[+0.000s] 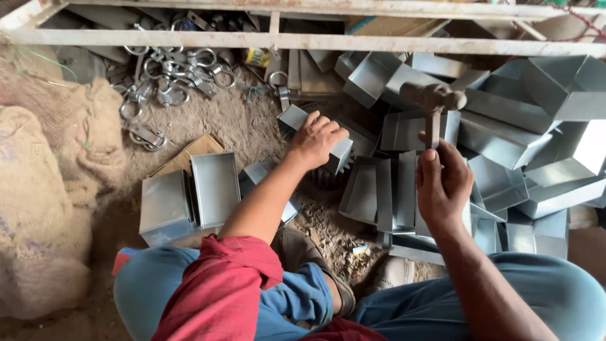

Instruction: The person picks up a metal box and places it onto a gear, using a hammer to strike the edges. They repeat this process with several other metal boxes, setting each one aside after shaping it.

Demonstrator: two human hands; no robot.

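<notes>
So here the left hand [315, 140] is pressed down flat over a folded sheet-metal box [297, 118] sitting on the dirt floor [233, 123], fingers curled over its top edge, pinning it in place. The right hand [442, 183] has its grip wrapped tight round the handle of a hammer [434, 99], head raised just above and to the right of the box, a bit blurred.

How far along? My guess is somewhere in the middle. Off to the right of the hammer there's a big heap of boxes [536, 113] that look folded already, and just below the left forearm a few flat trays [214, 186] lie side by side. I can't tell which of those are finished and which are waiting, so take that loosely. The one under the left hand looks like the piece being worked right now.

The box itself is thin grey galvanised sheet, dull shine, sharp folded corners, open on one side as far as I can see. Beyond the left hand, a pile of metal rings [170, 79] lies in the dirt.
</notes>
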